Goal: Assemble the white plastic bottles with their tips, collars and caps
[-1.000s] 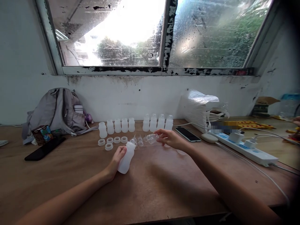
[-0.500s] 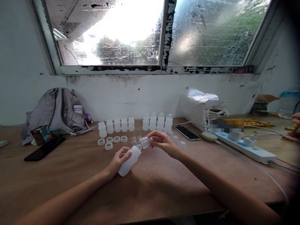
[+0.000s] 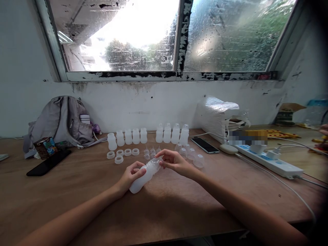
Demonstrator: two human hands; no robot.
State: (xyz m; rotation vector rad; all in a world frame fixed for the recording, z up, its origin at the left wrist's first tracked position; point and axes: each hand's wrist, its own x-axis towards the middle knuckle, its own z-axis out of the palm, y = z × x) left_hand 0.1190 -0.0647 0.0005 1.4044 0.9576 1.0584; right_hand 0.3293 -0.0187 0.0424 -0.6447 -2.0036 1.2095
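My left hand (image 3: pixel 133 173) is closed around a white baby bottle (image 3: pixel 140 180), tilted with its top toward the upper right. With my right hand (image 3: pixel 173 162) I grip a clear bottle cap (image 3: pixel 156 160), which sits over the bottle's top. The nipple under it is mostly hidden. Behind my hands lie several clear nipples (image 3: pixel 146 153) and, to their left, several white collar rings (image 3: pixel 119 159). Several clear caps (image 3: pixel 198 160) rest right of my right hand. Open bottles (image 3: pixel 120 138) stand in a row at the back left, capped bottles (image 3: pixel 167 133) at the back right.
At left are a grey backpack (image 3: pixel 61 119), a small box (image 3: pixel 46 147) and a black phone (image 3: pixel 48 163). On the right lie another phone (image 3: pixel 205 145), a white power strip (image 3: pixel 271 160) with cables and a white bag (image 3: pixel 212 119). Part of another person's hand (image 3: pixel 324 131) shows at the far right edge.
My right hand has moved slightly left and down, bringing the clear cap from beside the bottle's top onto it. My left hand and the bottle have hardly moved.
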